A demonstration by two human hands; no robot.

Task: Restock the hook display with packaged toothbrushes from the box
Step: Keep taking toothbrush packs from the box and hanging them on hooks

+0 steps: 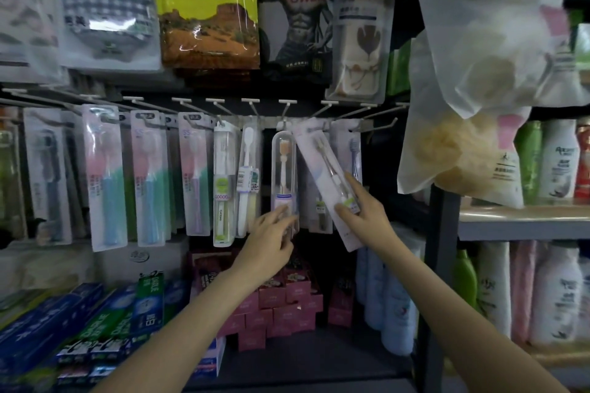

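A row of white hooks carries hanging toothbrush packs. My right hand grips the lower part of a long white toothbrush pack that leans with its top at a hook near the middle right. My left hand touches the bottom of a clear-cased toothbrush hanging just left of that pack, fingers lightly bent against it. More packs in pink, blue and green hang to the left. The box is out of view.
Towel packets hang above the hooks. A large bag of sponges hangs at the right, close to my right arm. Toothpaste boxes and pink cartons sit on the shelf below; bottles fill the right shelves.
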